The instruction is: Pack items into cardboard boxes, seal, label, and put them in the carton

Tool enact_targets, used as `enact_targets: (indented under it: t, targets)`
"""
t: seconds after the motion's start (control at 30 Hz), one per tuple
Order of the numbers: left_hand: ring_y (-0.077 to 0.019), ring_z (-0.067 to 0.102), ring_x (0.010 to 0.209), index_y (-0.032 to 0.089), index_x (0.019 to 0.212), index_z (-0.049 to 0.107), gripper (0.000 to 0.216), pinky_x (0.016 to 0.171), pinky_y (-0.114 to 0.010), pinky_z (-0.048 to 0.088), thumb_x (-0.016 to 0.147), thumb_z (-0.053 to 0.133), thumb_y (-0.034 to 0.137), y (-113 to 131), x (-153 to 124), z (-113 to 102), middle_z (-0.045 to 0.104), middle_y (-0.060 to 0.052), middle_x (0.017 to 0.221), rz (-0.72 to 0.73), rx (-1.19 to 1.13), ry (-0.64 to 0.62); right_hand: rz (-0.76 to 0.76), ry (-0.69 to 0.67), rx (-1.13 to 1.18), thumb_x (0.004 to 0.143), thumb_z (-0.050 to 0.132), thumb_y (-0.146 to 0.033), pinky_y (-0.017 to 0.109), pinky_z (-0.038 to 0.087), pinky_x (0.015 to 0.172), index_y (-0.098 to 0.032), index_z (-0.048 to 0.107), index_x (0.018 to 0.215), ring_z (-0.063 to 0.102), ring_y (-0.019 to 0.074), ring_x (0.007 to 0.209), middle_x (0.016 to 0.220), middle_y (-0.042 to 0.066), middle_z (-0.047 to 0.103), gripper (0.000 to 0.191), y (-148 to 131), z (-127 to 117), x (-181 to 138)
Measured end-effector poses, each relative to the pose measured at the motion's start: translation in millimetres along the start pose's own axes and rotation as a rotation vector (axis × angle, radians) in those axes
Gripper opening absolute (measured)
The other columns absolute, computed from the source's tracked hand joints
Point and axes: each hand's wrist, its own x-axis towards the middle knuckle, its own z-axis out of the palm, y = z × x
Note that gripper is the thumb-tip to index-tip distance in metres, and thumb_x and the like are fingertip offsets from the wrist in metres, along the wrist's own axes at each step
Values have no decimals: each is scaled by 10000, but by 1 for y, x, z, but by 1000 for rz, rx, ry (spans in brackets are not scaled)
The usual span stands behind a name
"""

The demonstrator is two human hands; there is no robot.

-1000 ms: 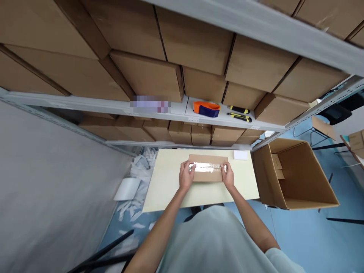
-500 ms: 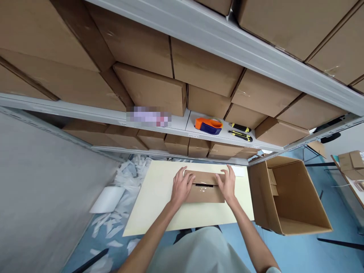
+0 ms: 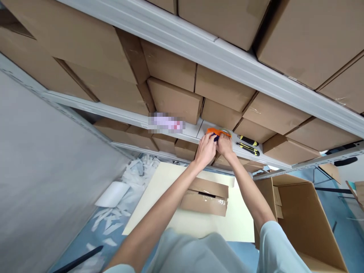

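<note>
Both of my hands are raised to the grey shelf. My left hand and my right hand are curled around the orange and blue tape dispenser, which rests on the shelf and is mostly hidden by my fingers. Below, a small flat cardboard box lies on the cream table, its flaps folded over with a narrow gap and clear tape on its front edge. Nothing touches the box.
Two yellow and black utility knives lie on the shelf right of the dispenser. Cardboard boxes fill the shelves. A large open cardboard box stands right of the table. White paper scraps litter the blue floor at left.
Both hands left the small box on the table and rose to the shelf, closing on the tape dispenser. The camera tilted upward.
</note>
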Motion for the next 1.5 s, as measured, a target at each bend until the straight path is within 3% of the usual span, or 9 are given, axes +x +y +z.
enact_targets:
  t: [0.17, 0.4, 0.5, 0.67, 0.87, 0.97, 1.1, 1.27, 1.5]
  targets:
    - [-332, 584, 1397, 166, 1386, 645, 410, 1195, -532, 490, 1013, 476, 155, 1, -34, 6, 629, -184, 1490, -49, -36, 1, -55, -63, -16, 1057, 532, -180, 438, 449, 1134, -7, 547, 1380, 691, 345, 1253, 1308, 301, 722, 367, 2, -3, -4]
    - [-321, 613, 1371, 182, 1395, 631, 406, 1195, -542, 502, 1008, 512, 153, 20, -85, -1, 655, -173, 1459, -68, -160, -28, -18, 96, 266, 1028, 528, -194, 496, 449, 1160, -7, 532, 1420, 664, 368, 1257, 1346, 300, 701, 435, 4, -5, -35]
    - [-300, 642, 1352, 206, 1411, 621, 378, 1182, -516, 527, 1047, 523, 226, 19, -129, -20, 675, -153, 1420, -110, -222, -19, -28, 229, 648, 1053, 543, -362, 484, 532, 1066, -112, 549, 1429, 690, 343, 1168, 1305, 223, 724, 453, 1, 12, -92]
    - [-224, 754, 1079, 233, 1307, 656, 280, 957, -386, 647, 1041, 603, 300, 24, -216, -45, 738, -87, 1205, -248, -409, -45, 53, 205, 1221, 987, 674, -606, 443, 585, 989, -193, 666, 1244, 716, 297, 1076, 1166, 120, 769, 486, -28, 56, -224]
    - [-190, 759, 959, 237, 1200, 689, 194, 874, -331, 654, 1021, 637, 289, 52, -287, -58, 740, -47, 1072, -341, -470, -5, 274, 130, 1493, 936, 758, -621, 458, 567, 1090, -195, 677, 1277, 731, 291, 1151, 1243, 122, 781, 552, -72, 82, -321]
    - [-186, 745, 924, 233, 1162, 701, 164, 863, -323, 642, 1030, 625, 295, 63, -300, -73, 742, -47, 1042, -342, -437, 15, 304, 145, 1517, 954, 746, -598, 445, 571, 1095, -193, 669, 1297, 729, 280, 1161, 1251, 122, 777, 537, -86, 77, -344]
    - [-203, 750, 948, 246, 1180, 712, 178, 874, -341, 643, 1033, 618, 284, 77, -302, -102, 768, -59, 1074, -300, -462, -71, 315, 173, 1525, 939, 768, -611, 461, 592, 1105, -210, 699, 1255, 746, 286, 1186, 1250, 123, 795, 516, -94, 58, -367]
    - [-226, 759, 1117, 268, 1215, 719, 201, 999, -371, 634, 1036, 630, 245, 91, -301, -134, 783, -66, 1194, -155, -461, -145, 227, 74, 1546, 957, 727, -669, 550, 609, 1110, -220, 799, 1168, 786, 337, 1163, 1158, 128, 836, 502, -94, 26, -383]
    - [-232, 732, 1049, 253, 1364, 686, 339, 944, -381, 638, 1028, 640, 259, 119, -291, -174, 754, -82, 1184, -49, -305, -25, 98, 130, 1436, 963, 737, -662, 498, 641, 1053, -212, 809, 1170, 795, 331, 1123, 1128, 127, 846, 501, -87, -2, -395]
